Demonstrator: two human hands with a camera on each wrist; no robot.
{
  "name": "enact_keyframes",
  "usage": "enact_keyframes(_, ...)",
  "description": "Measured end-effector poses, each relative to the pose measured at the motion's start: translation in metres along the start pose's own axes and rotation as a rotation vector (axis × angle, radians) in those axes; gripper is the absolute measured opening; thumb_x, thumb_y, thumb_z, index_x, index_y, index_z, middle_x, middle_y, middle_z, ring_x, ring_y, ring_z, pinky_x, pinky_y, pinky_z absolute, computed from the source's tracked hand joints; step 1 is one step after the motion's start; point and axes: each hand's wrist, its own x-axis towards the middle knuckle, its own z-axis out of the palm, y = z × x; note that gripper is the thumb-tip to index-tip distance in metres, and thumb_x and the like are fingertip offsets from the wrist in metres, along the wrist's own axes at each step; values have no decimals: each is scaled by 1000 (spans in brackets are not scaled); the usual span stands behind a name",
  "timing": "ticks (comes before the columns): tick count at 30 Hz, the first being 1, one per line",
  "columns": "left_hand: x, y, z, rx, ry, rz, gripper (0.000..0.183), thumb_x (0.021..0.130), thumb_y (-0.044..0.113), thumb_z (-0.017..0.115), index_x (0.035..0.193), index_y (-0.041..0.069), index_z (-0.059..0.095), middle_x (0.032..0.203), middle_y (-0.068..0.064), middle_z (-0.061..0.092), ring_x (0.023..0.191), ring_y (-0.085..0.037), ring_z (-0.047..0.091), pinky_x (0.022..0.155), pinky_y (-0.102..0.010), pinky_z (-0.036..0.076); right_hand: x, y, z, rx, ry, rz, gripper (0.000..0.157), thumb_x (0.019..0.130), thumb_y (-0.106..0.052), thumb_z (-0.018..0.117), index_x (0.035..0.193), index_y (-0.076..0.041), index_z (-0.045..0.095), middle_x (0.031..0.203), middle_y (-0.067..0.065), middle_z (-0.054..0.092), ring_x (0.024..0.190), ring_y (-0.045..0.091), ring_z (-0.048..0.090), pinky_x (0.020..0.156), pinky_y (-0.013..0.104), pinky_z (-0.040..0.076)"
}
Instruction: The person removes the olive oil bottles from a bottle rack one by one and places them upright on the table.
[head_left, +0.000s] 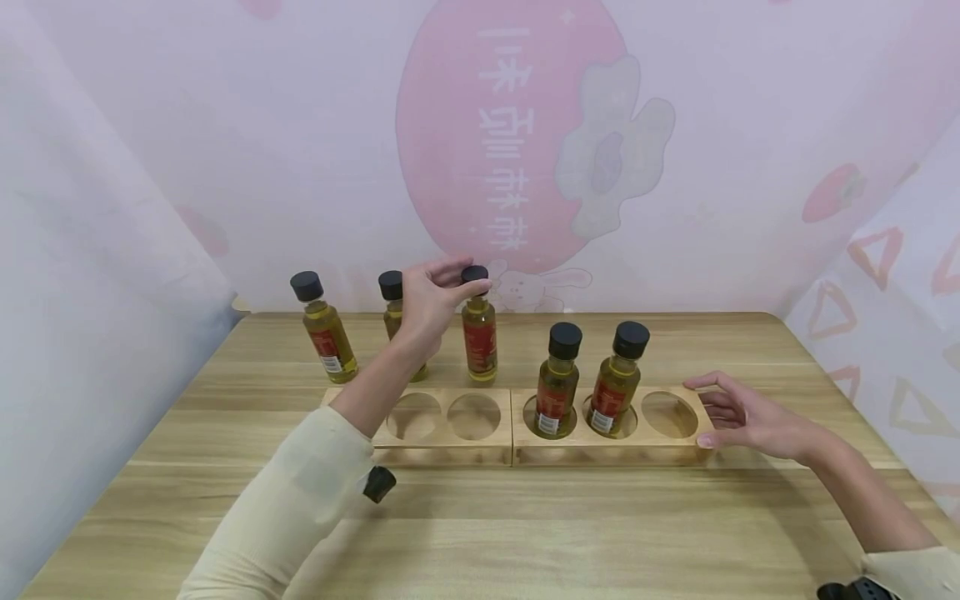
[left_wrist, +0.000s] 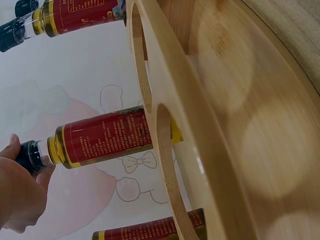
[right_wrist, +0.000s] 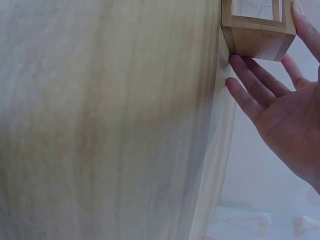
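My left hand (head_left: 429, 307) pinches the black cap of an oil bottle (head_left: 480, 340) just behind the wooden bottle rack (head_left: 615, 456). The bottle is upright, with golden oil and a red label; whether its base touches the table cannot be told. In the left wrist view, thumb and fingers lie around the cap of that bottle (left_wrist: 102, 139). At the rack's right end, my right hand (head_left: 761, 423) grips the rack, thumb at the front corner and fingers at the back. The right wrist view shows the rack's end (right_wrist: 257, 41) between thumb and fingers of the hand (right_wrist: 295, 117).
Two similar bottles stand in the rack's right half, a left one (head_left: 552, 400) and a right one (head_left: 613, 396). Behind the rack stand a far-left bottle (head_left: 324, 333) and another bottle (head_left: 392, 318) partly hidden by my left arm. A printed curtain (head_left: 300, 150) hangs behind the table (head_left: 562, 533).
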Motion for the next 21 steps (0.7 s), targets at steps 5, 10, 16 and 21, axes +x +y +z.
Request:
enact_keyframes(5, 1, -2, 1, 1, -5, 1, 46, 87, 2, 84, 131, 0, 70, 126, -18, 72, 119, -25, 70, 99, -28, 57, 0, 0, -1, 9, -2, -18, 65, 92, -4, 77, 144, 1, 40, 152, 42, 36, 136, 53, 43, 99, 12, 45)
enact_keyframes(10, 3, -4, 2, -3, -2, -10, 49, 86, 3, 84, 132, -1, 69, 127, -19, 71, 121, -25, 69, 99, -26, 57, 0, 0, 0, 25, -3, -17, 64, 92, -4, 77, 144, 1, 40, 153, 41, 37, 137, 20, 50, 100, 12, 45)
enact_keyframes(16, 7, -8, 3, -21, 12, -12, 49, 87, 0, 83, 133, -4, 67, 127, -20, 70, 122, -26, 68, 99, -26, 57, 2, -2, 2, 44, -7, -17, 64, 93, -5, 77, 144, 2, 40, 153, 41, 36, 130, -6, 48, 100, 12, 45)
enact_keyframes(21, 9, -11, 2, -36, 15, -11, 51, 86, 1, 83, 134, -5, 66, 127, -21, 70, 122, -26, 68, 98, -26, 57, 2, -1, 2, 51, -9, -9, 64, 93, -6, 77, 145, 2, 40, 153, 41, 36, 125, -15, 45, 100, 12, 45)
